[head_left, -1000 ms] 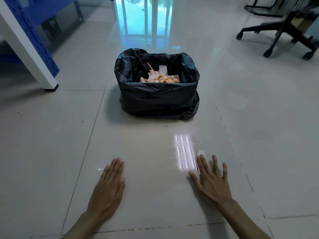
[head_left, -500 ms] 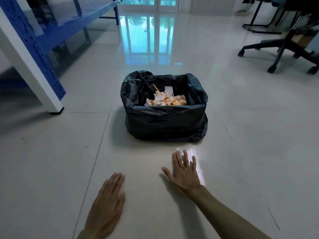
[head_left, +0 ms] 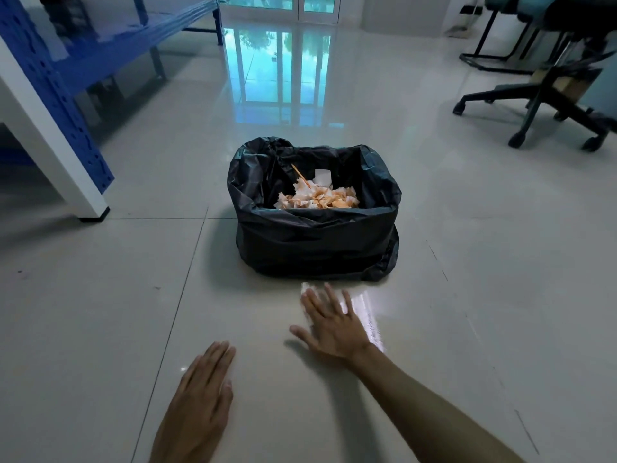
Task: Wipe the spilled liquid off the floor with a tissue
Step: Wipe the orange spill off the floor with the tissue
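My right fingers point(head_left: 325, 300) are spread flat and splayed, pressing down on a small white paper tissue point(head_left: 306, 289); only a pale edge of it shows past my index fingertip at about eleven o'clock from my right hand point(head_left: 330, 324), the rest hidden under my palm. Nothing is pinched or curled around: the tissue is simply pinned between my fingers and the glossy pale tiled floor point(head_left: 100, 312).

I judge the tissue to be very light, soft and limp, and once wet it will likely go weak and tear if dragged hard. It has no stiff part to grab, so flat pressure over its middle seems the best hold for wiping, and a gather of the whole wad for lifting it later. The tile looks slick, so it should slide easily.

At three o'clock from my right hand lies a bright streaked sheen point(head_left: 365, 315); I cannot tell whether it is liquid or only a reflection.

My left hand point(head_left: 200, 396) rests flat on the floor at about seven o'clock from the right one, fingers close together and extended, holding nothing, apparently propping me up.

At twelve o'clock, just beyond my right fingertips, stands a bin lined with a black plastic bag point(head_left: 314, 242), holding crumpled orange-stained white tissues point(head_left: 317, 200).
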Motion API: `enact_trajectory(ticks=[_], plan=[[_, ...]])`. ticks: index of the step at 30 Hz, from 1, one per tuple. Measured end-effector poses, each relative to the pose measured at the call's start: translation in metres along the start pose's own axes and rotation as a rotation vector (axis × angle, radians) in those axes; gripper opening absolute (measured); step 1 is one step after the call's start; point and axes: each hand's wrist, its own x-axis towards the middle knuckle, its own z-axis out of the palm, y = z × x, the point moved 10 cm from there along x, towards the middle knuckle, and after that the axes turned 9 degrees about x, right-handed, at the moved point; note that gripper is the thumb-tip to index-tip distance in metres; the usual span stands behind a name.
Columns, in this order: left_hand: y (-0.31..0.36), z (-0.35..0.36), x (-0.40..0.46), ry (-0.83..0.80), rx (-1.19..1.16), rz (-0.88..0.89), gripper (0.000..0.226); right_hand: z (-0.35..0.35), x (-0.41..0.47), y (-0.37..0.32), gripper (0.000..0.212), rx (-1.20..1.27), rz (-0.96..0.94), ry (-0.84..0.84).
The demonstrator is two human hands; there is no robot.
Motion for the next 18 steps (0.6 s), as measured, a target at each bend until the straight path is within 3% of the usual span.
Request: enact_trajectory(ticks=[4,10,15,18], plan=[[0.002,-0.004,-0.004,0.002,0.000,-0.003,0.056,-0.007,-0.038,0.072,0.106,-0.011,0.185,-0.027],[0.005,-0.007,-0.005,-0.002,0.018,-0.017,0.056,0.011,-0.135,0.019,0.078,-0.010,-0.058,0.044],[0.007,-0.007,-0.010,-0.015,0.006,-0.034,0.057,0.001,-0.154,0.019,0.069,0.005,-0.019,0.130],[0.010,-0.008,-0.011,-0.017,0.029,-0.025,0.057,-0.017,-0.159,0.014,0.055,0.011,-0.096,0.196]])
